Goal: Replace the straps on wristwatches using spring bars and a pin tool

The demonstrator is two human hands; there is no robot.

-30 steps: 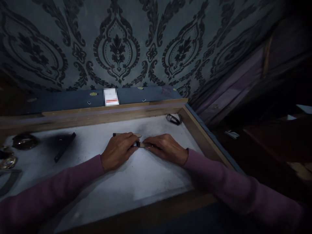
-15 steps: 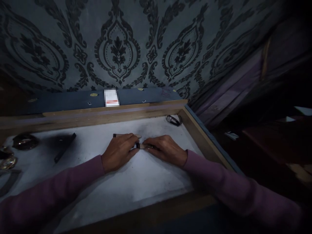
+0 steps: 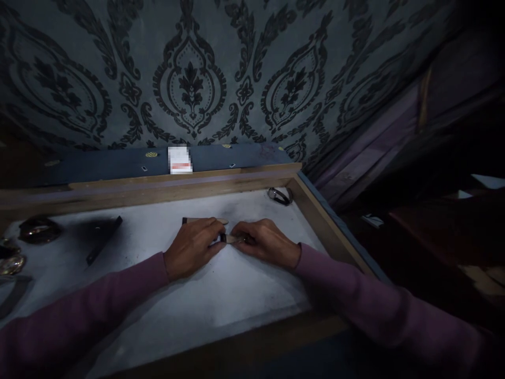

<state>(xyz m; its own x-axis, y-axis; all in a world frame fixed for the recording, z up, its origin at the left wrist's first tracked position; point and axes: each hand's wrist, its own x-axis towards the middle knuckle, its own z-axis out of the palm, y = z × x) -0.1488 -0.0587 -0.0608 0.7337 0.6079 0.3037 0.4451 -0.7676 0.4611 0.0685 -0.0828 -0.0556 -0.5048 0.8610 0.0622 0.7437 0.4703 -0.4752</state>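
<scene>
My left hand (image 3: 196, 247) pinches one end of a short beige strip with a dark band, which looks like a watch strap (image 3: 229, 239). Its other end is between the fingertips of my right hand (image 3: 268, 242), which are closed on it. A small dark, shiny bit shows at the right fingers, too small to name. Behind my left fingers, a second beige strap piece (image 3: 218, 220) with a dark end lies on the white surface, partly covered by that hand.
The hands work inside a shallow wooden-framed tray (image 3: 315, 221) with a white bottom. A wristwatch (image 3: 279, 196) lies in its far right corner. At left are a dark strip (image 3: 104, 241), a dark watch-like object (image 3: 40, 230) and a shiny watch (image 3: 12, 264). A patterned wall rises behind.
My right fingers have shifted slightly and curled closer around the strap. Both hands stay in nearly the same place, and the view has moved a little.
</scene>
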